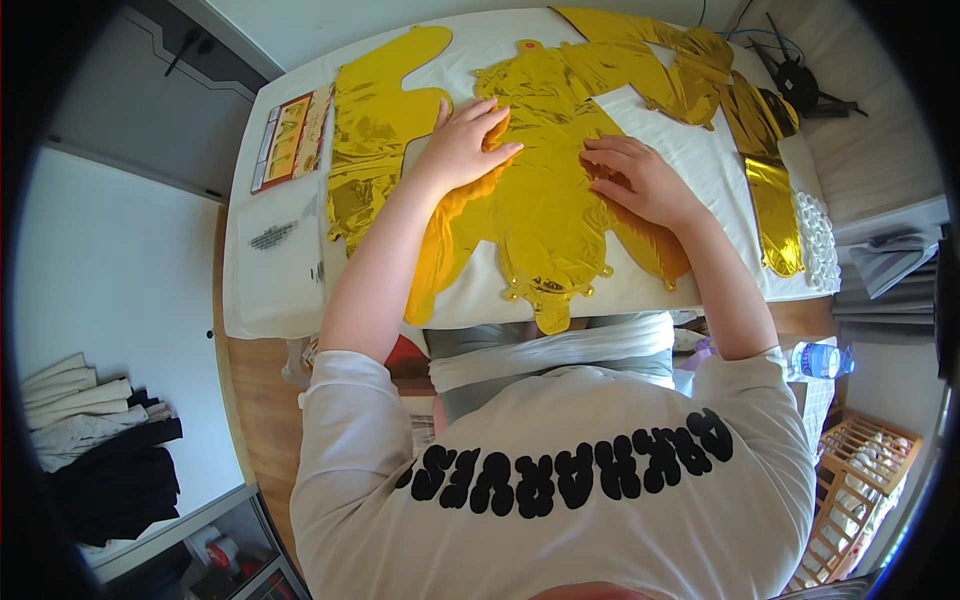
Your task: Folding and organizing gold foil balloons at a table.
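A person in a white top sits at a white-covered bench (725,170), both bare hands on a flat, shiny gold foil sheet (550,185). The sheet lies at the middle of the bench, its rounded lower end near the person. Taken from the sheet's centre, the left hand (465,148) rests at ten o'clock, open, fingers and thumb spread on the foil. The right hand (640,180) is at three o'clock, fingers bent over the sheet's edge; whether it pinches the foil cannot be told. A second gold foil piece (385,110) lies at ten o'clock, past the left hand; a third, crumpled one (685,80) curves from one to three. A printed card (285,142) and a clear plastic bag (272,237) sit around nine. A black stand (797,85) is at two, white rings (818,245) past three.
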`<state>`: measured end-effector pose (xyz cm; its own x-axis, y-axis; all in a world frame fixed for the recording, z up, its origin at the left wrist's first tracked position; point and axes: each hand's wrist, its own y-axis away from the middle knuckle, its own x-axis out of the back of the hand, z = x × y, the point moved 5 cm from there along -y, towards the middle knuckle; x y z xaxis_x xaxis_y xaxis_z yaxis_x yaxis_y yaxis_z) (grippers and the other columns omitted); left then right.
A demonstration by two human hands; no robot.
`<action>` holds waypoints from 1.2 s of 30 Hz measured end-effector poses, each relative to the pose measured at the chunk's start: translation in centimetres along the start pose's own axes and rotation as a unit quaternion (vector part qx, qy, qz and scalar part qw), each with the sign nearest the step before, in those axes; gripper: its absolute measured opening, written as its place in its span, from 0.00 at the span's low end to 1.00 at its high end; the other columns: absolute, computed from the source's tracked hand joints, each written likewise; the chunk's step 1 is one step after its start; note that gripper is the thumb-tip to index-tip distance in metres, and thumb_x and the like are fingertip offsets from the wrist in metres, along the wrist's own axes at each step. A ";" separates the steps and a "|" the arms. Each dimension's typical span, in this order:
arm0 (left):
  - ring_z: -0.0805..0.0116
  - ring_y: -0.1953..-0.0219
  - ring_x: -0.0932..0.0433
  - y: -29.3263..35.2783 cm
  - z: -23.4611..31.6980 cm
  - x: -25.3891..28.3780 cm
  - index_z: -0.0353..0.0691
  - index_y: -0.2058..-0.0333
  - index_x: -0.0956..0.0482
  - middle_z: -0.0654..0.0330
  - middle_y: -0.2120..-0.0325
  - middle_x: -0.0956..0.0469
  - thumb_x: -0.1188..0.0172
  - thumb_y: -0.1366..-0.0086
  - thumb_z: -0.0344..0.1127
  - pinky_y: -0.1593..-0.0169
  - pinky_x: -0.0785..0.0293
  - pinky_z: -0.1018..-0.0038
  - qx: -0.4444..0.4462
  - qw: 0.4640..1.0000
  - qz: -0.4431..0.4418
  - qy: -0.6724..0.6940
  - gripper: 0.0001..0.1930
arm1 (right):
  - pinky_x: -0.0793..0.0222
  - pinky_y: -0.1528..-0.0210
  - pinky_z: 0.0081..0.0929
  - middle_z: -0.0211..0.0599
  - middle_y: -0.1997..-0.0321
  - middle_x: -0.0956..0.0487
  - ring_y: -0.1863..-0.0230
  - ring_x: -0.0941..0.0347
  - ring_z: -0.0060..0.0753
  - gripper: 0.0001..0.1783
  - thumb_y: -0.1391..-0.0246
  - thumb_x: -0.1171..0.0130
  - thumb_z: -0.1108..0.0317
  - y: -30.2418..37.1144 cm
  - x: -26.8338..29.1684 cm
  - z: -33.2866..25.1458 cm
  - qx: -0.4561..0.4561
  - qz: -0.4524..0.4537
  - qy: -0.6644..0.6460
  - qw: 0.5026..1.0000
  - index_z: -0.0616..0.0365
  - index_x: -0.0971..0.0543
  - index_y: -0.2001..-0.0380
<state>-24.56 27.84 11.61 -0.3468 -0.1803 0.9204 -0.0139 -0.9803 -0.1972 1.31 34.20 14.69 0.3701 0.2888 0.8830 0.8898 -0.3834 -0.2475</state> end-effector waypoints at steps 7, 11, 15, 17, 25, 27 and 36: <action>0.58 0.27 0.42 0.1 -0.1 -0.2 0.42 0.34 0.31 0.52 0.31 0.37 0.40 0.34 0.58 0.23 0.66 0.49 -0.008 1.000 0.006 -0.005 0.36 | 0.36 0.32 0.41 0.45 0.38 0.24 0.34 0.32 0.51 0.21 0.43 0.35 0.65 0.0 0.0 -0.1 0.003 0.001 -0.012 1.000 0.59 0.21 0.46; 0.57 0.27 0.42 0.1 0.0 -0.1 0.42 0.34 0.30 0.52 0.31 0.37 0.39 0.34 0.58 0.23 0.66 0.49 -0.013 1.000 0.013 0.007 0.36 | 0.35 0.33 0.40 0.45 0.38 0.23 0.34 0.32 0.50 0.22 0.43 0.34 0.64 0.0 0.2 -0.1 0.001 -0.003 -0.020 1.000 0.59 0.21 0.46; 0.58 0.27 0.42 0.2 0.0 0.0 0.42 0.35 0.30 0.52 0.30 0.38 0.39 0.34 0.58 0.23 0.66 0.49 -0.015 1.000 0.010 0.011 0.36 | 0.35 0.33 0.40 0.44 0.38 0.23 0.34 0.32 0.50 0.23 0.44 0.33 0.64 0.0 0.4 -0.5 -0.004 -0.012 -0.015 1.000 0.59 0.21 0.46; 0.58 0.27 0.42 0.2 0.0 0.0 0.42 0.35 0.30 0.53 0.30 0.38 0.39 0.34 0.58 0.23 0.66 0.49 -0.013 1.000 0.001 0.009 0.35 | 0.35 0.33 0.39 0.44 0.38 0.23 0.34 0.32 0.50 0.23 0.44 0.33 0.64 0.0 0.4 -0.4 -0.006 -0.015 -0.013 1.000 0.59 0.21 0.46; 0.58 0.27 0.43 0.3 0.4 0.3 0.43 0.35 0.29 0.54 0.30 0.37 0.38 0.35 0.58 0.23 0.66 0.50 -0.012 1.000 -0.011 0.007 0.35 | 0.36 0.32 0.39 0.43 0.38 0.23 0.34 0.32 0.49 0.24 0.44 0.33 0.64 0.2 0.4 -0.2 -0.005 -0.012 -0.015 1.000 0.59 0.21 0.45; 0.58 0.27 0.42 0.3 0.5 0.5 0.43 0.35 0.29 0.54 0.30 0.37 0.38 0.35 0.58 0.23 0.66 0.50 -0.011 1.000 -0.012 0.007 0.35 | 0.36 0.32 0.39 0.43 0.38 0.23 0.34 0.32 0.49 0.24 0.44 0.33 0.64 0.1 0.4 0.0 -0.006 -0.013 -0.015 1.000 0.59 0.21 0.45; 0.59 0.28 0.40 0.4 0.5 0.5 0.44 0.35 0.29 0.54 0.31 0.37 0.38 0.36 0.59 0.23 0.66 0.48 -0.009 1.000 -0.011 -0.001 0.36 | 0.36 0.32 0.39 0.43 0.37 0.24 0.34 0.32 0.49 0.23 0.44 0.33 0.64 0.2 0.3 0.0 -0.009 -0.016 -0.012 1.000 0.57 0.21 0.45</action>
<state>-24.23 27.31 12.18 -0.3439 -0.1584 0.9255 -0.0381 -0.9825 -0.1823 1.56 34.18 14.90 0.3472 0.3225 0.8806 0.8964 -0.3899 -0.2107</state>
